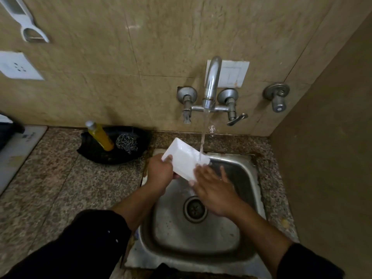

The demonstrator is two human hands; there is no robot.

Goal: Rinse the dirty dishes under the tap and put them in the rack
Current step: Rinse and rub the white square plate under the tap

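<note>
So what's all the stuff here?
dish: one, white, under the tap
tap: one, silver, wall, running
sink: one, steel, in the counter
bottle: one, yellow, in the tray
scrubber: one, silver, in the tray
tray: one, black, left of sink
counter: one, speckled brown, around sink
socket: one, white, left wall
peeler: one, white, top left wall
valve: one, grey, right of tap
left hand: one, gripping the dish
right hand: one, touching the dish

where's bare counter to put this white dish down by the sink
Speckled granite counter is bare between the black tray, the white board and the steel sink. A narrow strip runs right of the sink. Behind, the tray crowds the wall.
</note>
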